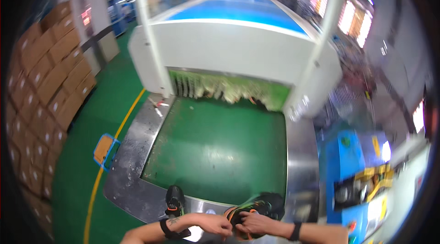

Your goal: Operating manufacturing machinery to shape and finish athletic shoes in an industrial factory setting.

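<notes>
Low in the view, a dark sports shoe [268, 204] with orange and green trim lies on the near metal ledge, its toe toward the right. My left hand [214, 224] is closed at its left side, fingers curled against the shoe's edge. From the right, my right hand [253, 222] is closed over the shoe's upper, with bent fingers by the orange trim. What exactly the fingertips pinch is too small to tell. A second black shoe [175, 199] with an orange accent stands left of my hands, partly behind my left forearm.
A metal-rimmed [137, 152] green conveyor belt [215, 152] runs under a white machine housing [229, 49] with a frayed curtain. At left are a small blue-framed stool [104, 150] and stacked cartons [50, 65]; at right, a blue and yellow machine [353, 170].
</notes>
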{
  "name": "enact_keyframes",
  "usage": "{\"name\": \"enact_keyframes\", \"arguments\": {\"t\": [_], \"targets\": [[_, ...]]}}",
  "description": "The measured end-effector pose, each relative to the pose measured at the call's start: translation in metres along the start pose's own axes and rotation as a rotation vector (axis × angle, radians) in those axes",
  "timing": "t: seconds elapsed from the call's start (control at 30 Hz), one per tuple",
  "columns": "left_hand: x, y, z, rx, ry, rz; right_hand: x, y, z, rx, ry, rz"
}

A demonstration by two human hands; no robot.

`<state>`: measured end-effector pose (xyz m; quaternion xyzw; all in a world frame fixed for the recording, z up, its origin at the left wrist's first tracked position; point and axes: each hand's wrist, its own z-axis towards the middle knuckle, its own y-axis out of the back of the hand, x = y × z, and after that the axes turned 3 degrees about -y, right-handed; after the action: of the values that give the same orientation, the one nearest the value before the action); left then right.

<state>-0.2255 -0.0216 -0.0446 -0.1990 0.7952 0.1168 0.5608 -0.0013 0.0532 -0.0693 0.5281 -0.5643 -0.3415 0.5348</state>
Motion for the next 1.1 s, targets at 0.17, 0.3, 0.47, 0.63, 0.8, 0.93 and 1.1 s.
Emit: {"name": "enact_keyframes", "arguments": {"t": [0.17,0.3,0.47,0.63,0.8,0.93,1.1], "targets": [[0.048,-0.071,0.016,-0.704,0.15,-0.166,0.073,-0.073,-0.002,-0.007,-0.155,-0.186],[0.069,-0.11,0.055,-0.656,0.082,-0.292,0.096,-0.071,-0.034,-0.497,-0.338,0.478],[0.069,-0.095,0.059,-0.542,0.293,-0.317,0.089,-0.065,-0.038,-0.986,-1.224,0.885],[0.075,-0.072,0.054,-0.325,0.325,-0.473,0.068,-0.096,0.01,-0.625,-1.633,1.094],[0.094,-0.077,0.05,-0.364,0.32,-0.652,0.056,-0.121,0.032,-0.774,-1.76,0.944],[0.1,-0.083,0.043,-0.366,0.175,-0.727,0.051,-0.098,0.014,-0.618,-1.738,1.09],[0.068,-0.076,0.028,-1.1,0.029,-0.503,0.071,-0.023,-0.022,-0.675,-1.102,0.935]]}}
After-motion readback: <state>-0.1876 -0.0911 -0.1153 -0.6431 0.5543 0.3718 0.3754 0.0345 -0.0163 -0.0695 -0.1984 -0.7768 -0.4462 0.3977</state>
